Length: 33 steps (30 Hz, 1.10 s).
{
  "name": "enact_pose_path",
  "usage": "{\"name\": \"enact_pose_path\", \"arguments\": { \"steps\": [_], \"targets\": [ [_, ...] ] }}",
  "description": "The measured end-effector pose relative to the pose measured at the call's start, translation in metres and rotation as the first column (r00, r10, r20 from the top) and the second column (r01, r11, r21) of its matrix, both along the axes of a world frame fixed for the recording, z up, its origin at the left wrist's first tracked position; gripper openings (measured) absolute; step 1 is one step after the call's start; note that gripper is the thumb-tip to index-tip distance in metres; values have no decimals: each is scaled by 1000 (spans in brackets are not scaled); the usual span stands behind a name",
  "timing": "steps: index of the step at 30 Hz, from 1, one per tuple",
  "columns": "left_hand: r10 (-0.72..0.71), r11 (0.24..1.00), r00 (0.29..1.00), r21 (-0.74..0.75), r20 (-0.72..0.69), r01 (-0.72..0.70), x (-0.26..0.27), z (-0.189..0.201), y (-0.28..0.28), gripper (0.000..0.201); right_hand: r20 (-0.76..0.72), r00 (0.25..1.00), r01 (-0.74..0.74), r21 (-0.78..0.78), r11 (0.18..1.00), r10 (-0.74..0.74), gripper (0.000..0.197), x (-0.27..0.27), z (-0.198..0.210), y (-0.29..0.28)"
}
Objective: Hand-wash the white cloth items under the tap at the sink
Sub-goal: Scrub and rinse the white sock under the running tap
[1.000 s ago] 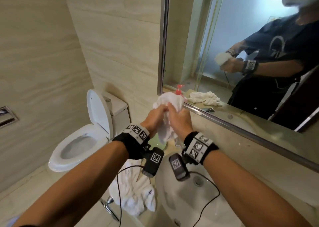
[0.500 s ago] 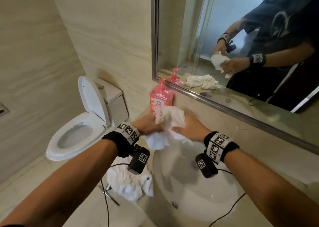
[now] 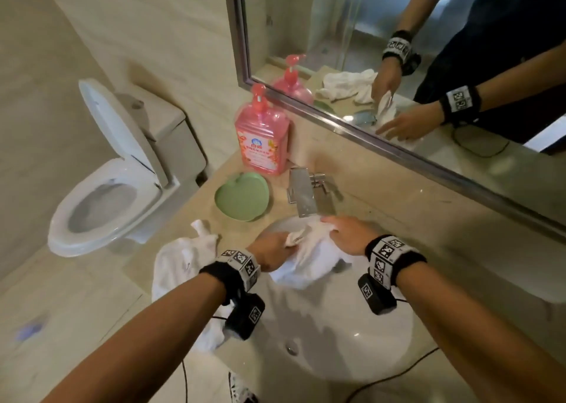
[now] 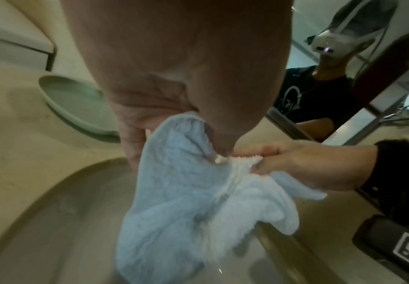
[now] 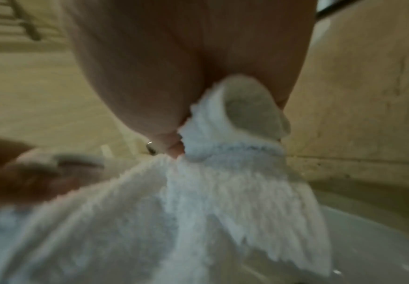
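Observation:
Both my hands hold one white terry cloth (image 3: 309, 258) low over the white sink basin (image 3: 352, 350), just below the chrome tap (image 3: 303, 196). My left hand (image 3: 272, 251) grips its left end, thumb and fingers curled round the fabric (image 4: 186, 173). My right hand (image 3: 344, 234) grips the right end, the cloth bunched between thumb and palm (image 5: 223, 153). No water stream shows at the spout. A second white cloth (image 3: 183, 264) lies crumpled on the counter left of the basin, partly hidden by my left forearm.
A pink pump soap bottle (image 3: 263, 136) and a green dish (image 3: 242, 196) stand on the beige counter (image 3: 459, 249) behind the basin's left. A mirror (image 3: 398, 50) runs along the back wall. An open toilet (image 3: 104, 194) stands to the left.
My hands have come down from chest height in front of the mirror into the basin under the tap, and have spread the cloth apart between them.

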<state>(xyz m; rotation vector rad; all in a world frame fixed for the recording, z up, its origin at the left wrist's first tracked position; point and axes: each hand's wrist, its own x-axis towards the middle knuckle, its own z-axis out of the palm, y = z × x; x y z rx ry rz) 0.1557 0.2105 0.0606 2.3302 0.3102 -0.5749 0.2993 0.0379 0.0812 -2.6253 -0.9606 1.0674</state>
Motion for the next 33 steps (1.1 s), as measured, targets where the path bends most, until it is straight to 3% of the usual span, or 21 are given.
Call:
{"name": "enact_pose_path", "arguments": {
  "steps": [5, 11, 15, 22, 25, 28, 30, 33],
  "targets": [
    [152, 982, 987, -107, -60, -157, 26, -30, -2, 37, 102, 993, 35, 156, 987, -52, 50, 25, -10, 27],
    [234, 944, 971, -224, -54, -240, 44, -52, 9, 36, 66, 984, 136, 303, 943, -164, 33, 30, -32, 43],
    [215, 951, 975, -215, -60, -223, 51, -65, 12, 38, 34, 974, 204, 287, 936, -223, 36, 36, -38, 43],
    [261, 926, 964, -296, 45, -236, 60, -69, 11, 35, 72, 980, 167, 232, 958, -188, 50, 47, -52, 30],
    [328, 885, 945, -356, 17, -301, 55, -68, 18, 34, -119, 976, 201, 162, 966, -183, 48, 38, -63, 28],
    [391, 842, 920, -401, -8, -361, 46, -62, 32, 31, -316, 908, 344, 191, 919, -274, 17, 28, -77, 31],
    [435, 810, 900, -427, -22, -402, 39, -59, 43, 28, -442, 841, 449, 252, 857, -311, 6, 23, -84, 38],
    [480, 790, 877, -417, -34, -449, 32, -59, 55, 28, -531, 797, 489, 287, 823, -289, 33, 20, -85, 55]
  ]
}}
